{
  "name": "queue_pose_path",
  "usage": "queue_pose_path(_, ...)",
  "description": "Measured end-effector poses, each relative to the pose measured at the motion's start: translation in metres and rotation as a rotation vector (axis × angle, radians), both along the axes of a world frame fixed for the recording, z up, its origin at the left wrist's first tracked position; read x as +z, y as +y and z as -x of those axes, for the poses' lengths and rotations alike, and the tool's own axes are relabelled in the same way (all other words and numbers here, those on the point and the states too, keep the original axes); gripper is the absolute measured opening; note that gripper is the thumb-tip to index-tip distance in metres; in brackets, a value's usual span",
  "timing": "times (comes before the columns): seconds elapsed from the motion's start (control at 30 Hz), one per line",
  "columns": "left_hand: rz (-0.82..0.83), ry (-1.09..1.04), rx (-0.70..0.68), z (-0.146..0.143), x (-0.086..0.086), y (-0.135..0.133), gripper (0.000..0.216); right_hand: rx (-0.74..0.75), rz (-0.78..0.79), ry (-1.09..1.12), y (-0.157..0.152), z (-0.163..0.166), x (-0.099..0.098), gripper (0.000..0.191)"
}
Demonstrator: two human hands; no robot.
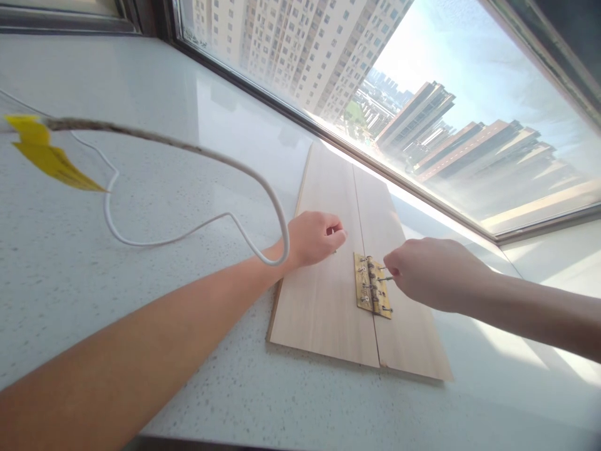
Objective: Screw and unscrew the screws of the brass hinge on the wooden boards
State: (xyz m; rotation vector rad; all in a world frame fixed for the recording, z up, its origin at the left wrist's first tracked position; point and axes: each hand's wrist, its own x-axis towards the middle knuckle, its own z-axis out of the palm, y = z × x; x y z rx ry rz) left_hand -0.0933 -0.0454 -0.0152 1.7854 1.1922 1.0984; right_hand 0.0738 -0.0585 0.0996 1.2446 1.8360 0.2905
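Two pale wooden boards [323, 300] lie side by side, with a narrow seam between them. Across that seam sits a brass-coloured hinge [372, 285], and several screws stand up from its leaves at various tilts. My right hand [436, 272] is closed at the hinge's right edge. A thin metal shank [385, 278] shows by its fingertips; whether the hand grips it I cannot tell. Over the left board my left hand [317, 238] is curled in a pinch, apart from the hinge. What its fingers hold, if anything, is hidden. A tiny brass-coloured bit shows beneath it.
A white cable [225, 161] with a yellow tag [51, 156] loops in front of my left wrist. The boards rest on a speckled white counter [225, 376]. A dark window frame [263, 100] runs behind them, with tall buildings outside.
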Motion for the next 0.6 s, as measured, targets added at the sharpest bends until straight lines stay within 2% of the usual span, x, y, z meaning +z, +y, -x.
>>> queue_pose_path(0.13, 0.006, 0.001, 0.006, 0.000, -0.001, 0.001, 0.025, -0.308, 0.003, 0.144, 0.012, -0.006, 0.002, 0.008)
queue_pose_path(0.2, 0.017, 0.004, 0.004, 0.000, 0.000, 0.001, 0.024, -0.314, 0.018, 0.189, 0.013, -0.010, 0.004, 0.006)
queue_pose_path(0.3, 0.027, 0.002, 0.001, 0.000, 0.001, 0.000, 0.023, -0.089, 0.037, 0.126, 0.011, -0.017, 0.007, 0.011)
queue_pose_path(0.47, 0.026, -0.003, -0.004, 0.000, 0.001, 0.000, 0.023, 0.515, 0.188, -0.085, 0.000, -0.028, 0.007, 0.027)
queue_pose_path(0.53, 0.022, -0.001, -0.003, 0.000, 0.001, 0.000, 0.023, 0.602, 0.204, -0.127, -0.005, -0.029, 0.005, 0.029)
queue_pose_path(0.6, 0.018, -0.002, -0.003, 0.000, 0.000, 0.000, 0.023, 0.574, 0.197, -0.165, -0.010, -0.025, 0.002, 0.029)
